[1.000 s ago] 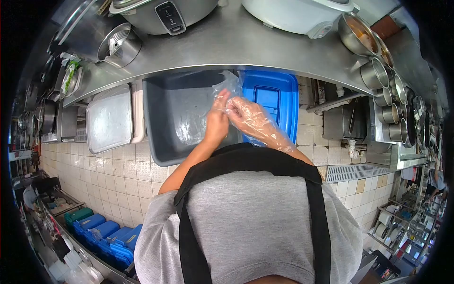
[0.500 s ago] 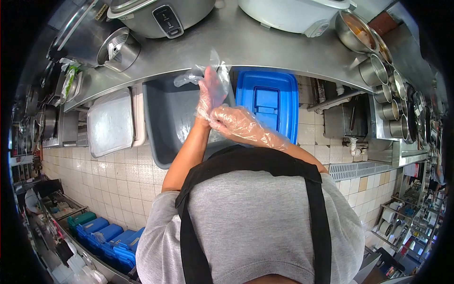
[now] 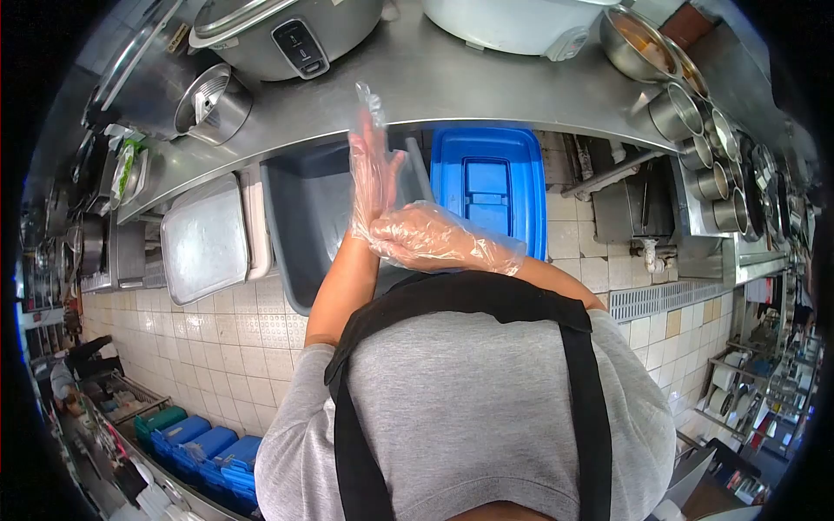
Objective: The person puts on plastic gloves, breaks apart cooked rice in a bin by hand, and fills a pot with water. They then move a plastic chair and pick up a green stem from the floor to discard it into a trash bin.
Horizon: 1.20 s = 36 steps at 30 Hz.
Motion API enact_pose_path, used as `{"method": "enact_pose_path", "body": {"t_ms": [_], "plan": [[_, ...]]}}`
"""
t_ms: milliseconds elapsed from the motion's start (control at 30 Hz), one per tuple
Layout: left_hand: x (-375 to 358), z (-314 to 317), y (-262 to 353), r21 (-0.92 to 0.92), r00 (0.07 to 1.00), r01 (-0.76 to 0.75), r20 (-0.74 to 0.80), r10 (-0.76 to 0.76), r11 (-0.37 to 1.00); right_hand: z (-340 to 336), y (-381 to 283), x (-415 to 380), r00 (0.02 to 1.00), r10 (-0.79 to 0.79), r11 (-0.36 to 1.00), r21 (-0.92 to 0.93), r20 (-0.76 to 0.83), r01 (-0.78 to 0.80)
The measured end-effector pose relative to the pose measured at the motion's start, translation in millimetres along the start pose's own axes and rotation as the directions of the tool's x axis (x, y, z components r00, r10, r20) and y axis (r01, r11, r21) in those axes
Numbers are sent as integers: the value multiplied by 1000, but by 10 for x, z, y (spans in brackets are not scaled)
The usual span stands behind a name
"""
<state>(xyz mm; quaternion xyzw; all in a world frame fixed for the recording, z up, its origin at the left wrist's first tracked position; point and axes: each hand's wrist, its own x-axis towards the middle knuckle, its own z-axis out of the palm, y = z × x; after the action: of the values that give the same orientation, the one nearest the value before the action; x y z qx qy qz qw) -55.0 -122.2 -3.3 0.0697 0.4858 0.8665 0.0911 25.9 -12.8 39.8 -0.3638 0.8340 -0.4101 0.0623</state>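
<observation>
Clear plastic gloves cover both hands. My left hand (image 3: 375,178) points up toward the counter edge, its fingers extended, with the loose glove tip (image 3: 368,94) sticking out past them. Against the left wrist, my right hand (image 3: 413,233) is closed, pinching the cuff of the left glove. The right glove's loose cuff (image 3: 504,254) spreads over the right forearm. Below both hands lies a grey tub (image 3: 282,230), partly hidden by the arms.
A steel counter (image 3: 417,87) holds a grey cooker (image 3: 252,52), a white cooker (image 3: 521,22), a steel bowl (image 3: 630,52) and several steel pots (image 3: 676,113). A blue lid (image 3: 532,182) is right of the tub; a metal tray (image 3: 204,243) is left.
My left hand has turned and shifted slightly left, and its glove now lies closer along the fingers. My right hand stays at the left wrist, slightly lower.
</observation>
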Motion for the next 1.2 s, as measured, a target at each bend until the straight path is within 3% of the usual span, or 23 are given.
{"method": "enact_pose_path", "body": {"t_ms": [67, 167, 300, 367, 433, 500, 567, 600, 633, 700, 767, 833, 900, 1000, 1033, 1067, 1100, 1133, 1167, 1200], "plan": [[-5, -23, 6, 164, 996, -90, 12, 89, 982, 55, 6, 0, 1000, -22, 1000, -18, 0, 22], [-28, -116, -91, 306, 988, -89, 147, 45, 948, 253, 55, -41, 997, -36, 999, 6, -74, 37], [-43, -52, -117, 337, 966, -74, 259, -18, 939, 392, -46, -174, 994, -37, 998, -64, -106, 31], [-58, 61, -98, 97, 989, 122, 73, -129, 988, 397, -94, -253, 995, -9, 996, -88, -103, 0], [-98, 161, -135, 62, 981, 153, 107, -159, 986, 358, -220, -343, 991, 33, 999, -35, -126, -37], [-191, 262, -213, 196, 937, -80, 349, 7, 977, 327, -303, -426, 990, 90, 993, -72, -112, -98], [-257, 383, -289, 201, 923, -94, 385, 9, 975, 349, -313, -571, 992, 50, 994, -86, -114, -60], [-282, 410, -372, 64, 921, -13, 390, -13, 998, 357, -367, -671, 981, 94, 996, 16, -168, -92], [-314, 485, -384, -68, 915, 76, 402, -43, 995, 402, -369, -731, 973, 118, 993, 5, -198, -119], [-387, 565, -448, -289, 868, 332, 467, -171, 898, 473, -312, -874, 932, -92, 995, -56, -350, 78], [-579, 855, -503, -466, 873, 456, 400, -279, 758, 418, -495, -1048, 922, -23, 999, -32, -386, 12], [-691, 1116, -591, -599, 753, 648, 598, -276, 471, 387, -736, -1362, 907, 51, 998, 1, -418, -55], [-774, 1404, -799, -574, 742, 656, 611, -276, 490, 387, -920, -1763, 923, 267, 942, 277, -279, -188], [-1248, 2132, -741, -559, 650, 755, 707, -279, 344, 576, -832, -2523, 813, 488, 859, 338, -317, -384], [-1394, 2274, -838, -474, 541, 828, 815, -206, 301, 656, -759, -2803, 744, 588, 797, 384, -317, -466], [-1611, 2463, -884, -405, 443, 889, 878, -180, 212, 705, -694, -3093, 601, 765, 538, 741, -231, -401], [-1863, 2659, -921, -326, 342, 938, 928, -149, 122, 719, -788, -3369, 556, 786, 536, 746, -269, -396], [-2138, 2835, -1007, -277, 288, 956, 946, -147, 91, 757, -905, -3648, 485, 803, 456, 881, -347, -124], [-2426, 2997, -1082, -156, 157, 988, 981, -116, 20, 799, -1029, -3901, 400, 820, 369, 913, -409, 175], [-2698, 3135, -1149, -33, 30, 998, 996, -79, -45, 902, -1097, -4100, 413, 790, 390, 892, -452, 230]]}}
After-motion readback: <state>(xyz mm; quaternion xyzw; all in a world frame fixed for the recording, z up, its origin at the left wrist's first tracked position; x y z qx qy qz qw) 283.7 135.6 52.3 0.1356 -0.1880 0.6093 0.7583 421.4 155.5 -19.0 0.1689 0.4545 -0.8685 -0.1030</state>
